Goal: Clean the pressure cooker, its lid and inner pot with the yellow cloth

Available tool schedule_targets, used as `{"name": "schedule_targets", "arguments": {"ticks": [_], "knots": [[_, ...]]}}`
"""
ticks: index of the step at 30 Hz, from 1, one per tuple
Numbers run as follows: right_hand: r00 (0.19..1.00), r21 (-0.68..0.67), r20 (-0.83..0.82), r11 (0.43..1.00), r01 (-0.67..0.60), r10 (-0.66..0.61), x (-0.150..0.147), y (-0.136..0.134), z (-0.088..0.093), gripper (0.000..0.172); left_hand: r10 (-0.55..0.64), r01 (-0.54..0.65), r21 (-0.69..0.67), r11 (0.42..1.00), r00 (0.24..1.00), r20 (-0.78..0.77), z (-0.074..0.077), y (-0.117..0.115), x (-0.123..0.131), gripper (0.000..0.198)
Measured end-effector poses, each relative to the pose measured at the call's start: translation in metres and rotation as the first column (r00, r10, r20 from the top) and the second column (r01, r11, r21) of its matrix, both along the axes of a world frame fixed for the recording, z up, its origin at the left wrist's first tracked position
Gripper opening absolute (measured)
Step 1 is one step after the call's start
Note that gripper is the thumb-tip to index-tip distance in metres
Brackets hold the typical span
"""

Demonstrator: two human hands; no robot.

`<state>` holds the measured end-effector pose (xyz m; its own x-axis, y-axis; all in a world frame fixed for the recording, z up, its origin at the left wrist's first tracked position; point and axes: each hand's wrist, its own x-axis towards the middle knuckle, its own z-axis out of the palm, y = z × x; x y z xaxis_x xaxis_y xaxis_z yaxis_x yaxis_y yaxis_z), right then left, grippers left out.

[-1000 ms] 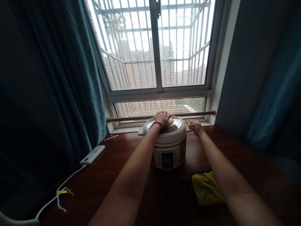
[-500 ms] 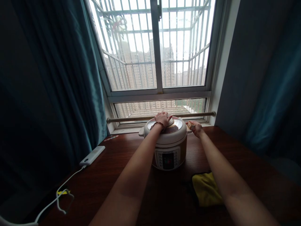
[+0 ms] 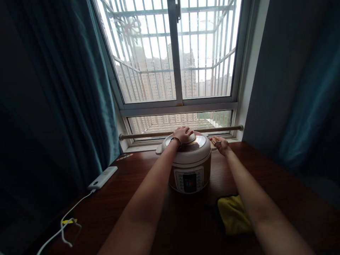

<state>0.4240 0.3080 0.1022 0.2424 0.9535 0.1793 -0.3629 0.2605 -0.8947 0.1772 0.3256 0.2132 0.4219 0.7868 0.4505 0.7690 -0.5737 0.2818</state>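
A white and brown electric pressure cooker [image 3: 191, 159] stands upright on the table, its control panel [image 3: 189, 180] lit and facing me. My left hand [image 3: 182, 133] lies over the raised handle of its lid [image 3: 200, 143], fingers curled across the top; the palm side is hidden. At the cooker's right side, my right hand [image 3: 221, 144] has its fingers closed around the side handle [image 3: 213, 147], which they partly cover. The lid sits on the cooker body.
A yellow cloth with dark edging [image 3: 233, 214] lies near my right forearm. To the left are a white power strip [image 3: 103, 177] and its looped cord [image 3: 77, 205]. Behind the cooker, a rail [image 3: 148, 134] crosses below the window. Blue curtains [image 3: 79, 88] hang at both sides.
The view has shifted slightly. The cooker's front looks turned a little, while both hands keep their places on it.
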Motion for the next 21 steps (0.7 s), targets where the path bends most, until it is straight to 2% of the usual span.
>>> {"name": "schedule_targets", "arguments": {"ticks": [7,11,14,17,19,21], "knots": [[1.000,0.022,-0.018,1.000,0.017,-0.016,-0.001,-0.003,0.003,0.010,-0.272,0.282,-0.108,0.953,0.957,0.096,0.010,0.011,-0.016,0.038],[0.999,0.017,0.005,0.999,0.035,-0.035,-0.001,-0.003,0.003,0.013,-0.341,0.363,-0.153,0.919,0.928,0.148,0.011,0.012,-0.021,0.041],[0.998,0.007,0.031,0.999,0.049,-0.049,-0.001,-0.003,0.003,0.018,-0.347,0.369,-0.152,0.917,0.925,0.153,0.010,0.013,-0.022,0.042],[0.997,0.007,0.041,0.998,0.064,-0.065,-0.002,-0.002,0.003,0.019,-0.310,0.326,-0.119,0.938,0.941,0.137,0.010,0.015,-0.016,0.049],[0.997,0.010,0.040,0.997,0.072,-0.073,-0.002,-0.002,0.003,0.018,-0.250,0.250,-0.056,0.967,0.968,0.018,0.012,0.015,-0.010,0.056],[0.996,0.012,0.037,0.997,0.079,-0.079,-0.002,-0.002,0.003,0.017,-0.169,0.175,0.029,0.984,0.975,-0.147,0.014,0.014,-0.004,0.053]]}}
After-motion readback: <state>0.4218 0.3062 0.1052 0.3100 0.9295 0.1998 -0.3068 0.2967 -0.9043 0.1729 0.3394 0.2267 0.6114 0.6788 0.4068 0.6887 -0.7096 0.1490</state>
